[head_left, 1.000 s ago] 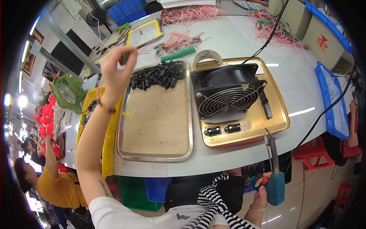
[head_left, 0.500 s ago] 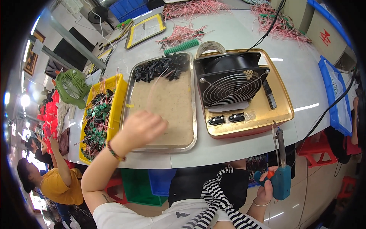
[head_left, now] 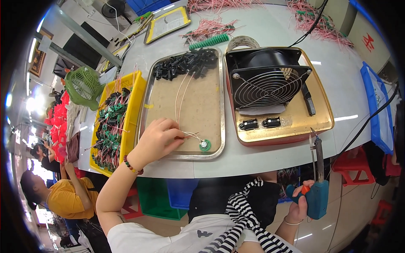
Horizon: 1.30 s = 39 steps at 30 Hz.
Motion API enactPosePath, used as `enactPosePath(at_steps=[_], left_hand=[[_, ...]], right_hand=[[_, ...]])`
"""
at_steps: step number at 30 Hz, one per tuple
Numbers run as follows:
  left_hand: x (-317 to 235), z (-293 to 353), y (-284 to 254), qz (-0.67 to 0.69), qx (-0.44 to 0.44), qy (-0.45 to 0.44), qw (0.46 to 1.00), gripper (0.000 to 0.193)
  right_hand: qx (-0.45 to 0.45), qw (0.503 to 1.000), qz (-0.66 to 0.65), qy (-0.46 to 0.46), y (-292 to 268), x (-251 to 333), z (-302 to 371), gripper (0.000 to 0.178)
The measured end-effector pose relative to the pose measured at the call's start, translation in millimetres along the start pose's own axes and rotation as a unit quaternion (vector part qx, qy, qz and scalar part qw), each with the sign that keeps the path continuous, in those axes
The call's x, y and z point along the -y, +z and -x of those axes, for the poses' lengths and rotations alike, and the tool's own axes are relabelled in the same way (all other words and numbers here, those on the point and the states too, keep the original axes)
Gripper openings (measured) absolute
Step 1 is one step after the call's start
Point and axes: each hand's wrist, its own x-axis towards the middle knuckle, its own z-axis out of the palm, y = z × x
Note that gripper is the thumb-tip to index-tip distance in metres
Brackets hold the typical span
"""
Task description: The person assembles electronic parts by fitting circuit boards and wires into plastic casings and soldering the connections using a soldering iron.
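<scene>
Watching remotely, I see the left forearm (head_left: 118, 183) slant up from a bent elbow, bringing the left hand (head_left: 161, 140) over the near left part of a silver-rimmed tray (head_left: 222, 105). The right forearm (head_left: 287, 231) rises steeply beyond the table's near edge; its right hand (head_left: 298, 205) is wrapped around a teal soldering gun (head_left: 317, 200), tip upward. I make out the left thumb and forefinger pinched together on thin pale wires (head_left: 180, 105), the other fingers curled. Those wires lead to a small green disc (head_left: 205, 146), which lies inside the tray at its near right corner.

The white table (head_left: 348, 97) spreads beneath everything. Off to the left I find a co-worker in a yellow top (head_left: 69, 199); on the right, a red stool (head_left: 356, 168). A gold tray (head_left: 301, 122) carries a black fan (head_left: 270, 86). Left of the silver-rimmed tray stands a yellow bin (head_left: 134, 103) filled with wired green-and-black pieces (head_left: 110, 130). Black parts (head_left: 185, 63) heap at the silver-rimmed tray's far end.
</scene>
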Motion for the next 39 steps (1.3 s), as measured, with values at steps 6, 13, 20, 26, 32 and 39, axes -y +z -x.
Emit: enactPosePath(at_steps=[6,13,20,26,32,39], left_hand=[[-5,-3,-1,0.086,0.076,-0.09,0.989,0.01],[-47,-48,-52,0.207,0.081,0.002,0.975,0.008],[-73,-88,-34,0.508,0.192,-0.082,0.836,0.013],[-81,-113,2,0.436,0.059,-0.079,0.895,0.015],[-79,-107,5,0.441,0.081,-0.062,0.892,0.008],[-69,-104,11,0.484,0.072,-0.065,0.87,0.011]], right_hand=[[0.013,1.0,0.003,-0.011,3,4,1,0.047],[-0.016,1.0,0.004,-0.001,8,3,2,0.048],[-0.036,0.999,0.021,0.009,15,7,1,0.051],[-0.024,0.998,0.036,0.041,20,19,-2,0.051],[-0.004,0.998,0.035,0.054,32,22,-2,0.051],[0.01,0.999,0.007,0.032,42,20,-3,0.051]])
